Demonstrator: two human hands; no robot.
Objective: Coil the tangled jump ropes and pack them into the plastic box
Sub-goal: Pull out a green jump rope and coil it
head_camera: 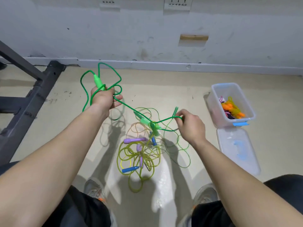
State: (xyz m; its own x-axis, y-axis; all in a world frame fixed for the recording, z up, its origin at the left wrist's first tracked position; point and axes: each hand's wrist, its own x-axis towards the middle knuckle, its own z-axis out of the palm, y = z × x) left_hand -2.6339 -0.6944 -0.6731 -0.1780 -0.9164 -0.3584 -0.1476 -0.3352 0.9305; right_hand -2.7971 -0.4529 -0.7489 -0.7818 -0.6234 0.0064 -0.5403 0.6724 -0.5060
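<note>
My left hand (102,97) is raised at the left and grips the green handle (98,82) of a green jump rope (131,108), with several loops of the cord hanging round it. The cord runs down and right to my right hand (190,122), which pinches it above a tangled pile (141,153) on the floor. That pile holds yellow-green cords, purple handles (134,140), blue handles (129,169) and light green handles (148,123). At the right stands the open clear plastic box (214,102), with orange and yellow ropes (232,108) inside.
The box's clear lid (237,149) lies on the floor just in front of the box. A dark metal frame (31,89) stands at the left against the white wall. My knees and grey shoes (94,188) are at the bottom edge.
</note>
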